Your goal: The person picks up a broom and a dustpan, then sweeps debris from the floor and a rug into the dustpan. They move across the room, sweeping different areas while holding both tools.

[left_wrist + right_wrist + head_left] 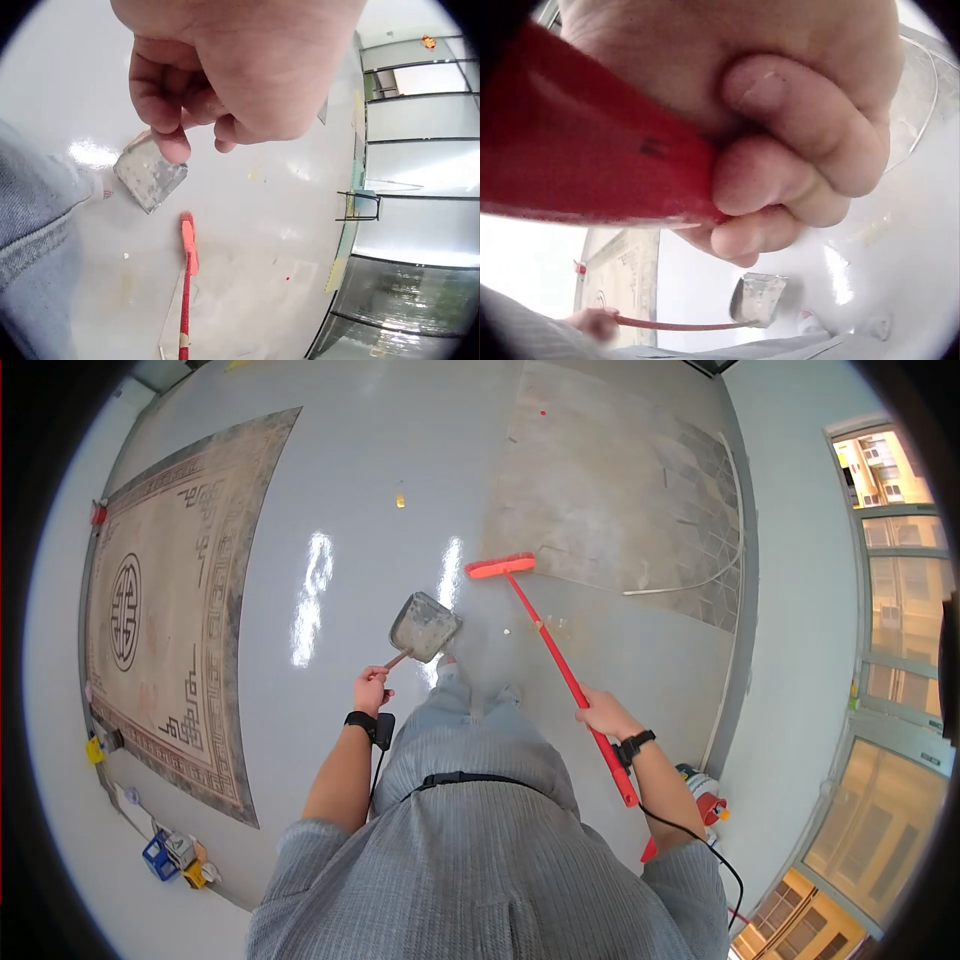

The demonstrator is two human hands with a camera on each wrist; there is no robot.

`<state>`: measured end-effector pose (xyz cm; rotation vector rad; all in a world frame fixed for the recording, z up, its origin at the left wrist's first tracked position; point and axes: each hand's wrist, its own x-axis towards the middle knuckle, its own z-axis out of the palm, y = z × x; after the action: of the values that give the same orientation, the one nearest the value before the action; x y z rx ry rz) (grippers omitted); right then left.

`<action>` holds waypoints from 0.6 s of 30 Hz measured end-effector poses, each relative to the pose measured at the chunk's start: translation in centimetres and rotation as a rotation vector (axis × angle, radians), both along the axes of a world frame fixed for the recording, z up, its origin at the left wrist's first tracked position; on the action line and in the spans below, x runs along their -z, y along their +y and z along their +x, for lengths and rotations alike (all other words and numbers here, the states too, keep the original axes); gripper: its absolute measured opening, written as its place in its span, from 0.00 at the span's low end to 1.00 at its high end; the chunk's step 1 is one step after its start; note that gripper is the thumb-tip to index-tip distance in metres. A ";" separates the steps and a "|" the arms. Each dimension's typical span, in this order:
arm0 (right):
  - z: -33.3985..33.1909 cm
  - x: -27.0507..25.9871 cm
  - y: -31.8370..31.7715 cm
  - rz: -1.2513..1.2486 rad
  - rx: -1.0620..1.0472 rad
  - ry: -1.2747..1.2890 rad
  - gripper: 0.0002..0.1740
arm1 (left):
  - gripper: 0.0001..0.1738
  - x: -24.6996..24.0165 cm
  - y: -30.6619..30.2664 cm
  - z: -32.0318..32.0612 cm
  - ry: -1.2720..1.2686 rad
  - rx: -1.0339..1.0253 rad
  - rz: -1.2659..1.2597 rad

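My left hand [371, 691] grips the thin reddish handle of a worn metal dustpan [425, 626], whose pan hangs over the grey floor just ahead of my feet. In the left wrist view the curled fingers [171, 142] overlap the top of the dustpan [150, 176]. My right hand [608, 714] holds the red pole of a broom [565, 665]. Its orange-red head [501, 566] lies ahead and to the right of the pan. The right wrist view shows my fingers [761, 187] wrapped round the thick red handle [592, 150].
A patterned rug-like panel [150, 610] covers the floor at left. At right is a dusty tiled patch [610, 490] with a pale curved cable [690, 588]. Small scraps, one yellow [400, 501], dot the floor. A bucket [708, 800] stands by the right wall; bottles and containers [175, 855] stand at left.
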<state>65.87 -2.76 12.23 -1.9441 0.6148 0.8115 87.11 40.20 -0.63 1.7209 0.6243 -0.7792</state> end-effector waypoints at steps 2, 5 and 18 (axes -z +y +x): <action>0.6 1.0 -0.6 -0.003 -0.047 0.013 0.22 | 0.08 -0.5 0.2 -1.2 -0.026 -0.022 0.032; 0.2 2.5 -1.2 -0.021 -0.143 0.033 0.21 | 0.08 -1.2 0.8 -2.5 -0.049 -0.015 0.091; -18.7 1.6 -3.7 -0.008 -0.132 0.037 0.25 | 0.07 -2.1 -2.0 -8.6 -0.166 -0.007 0.229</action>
<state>47.13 -6.50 10.63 -1.9967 0.5164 0.9304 78.50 38.20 1.45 1.9682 0.6230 -0.5694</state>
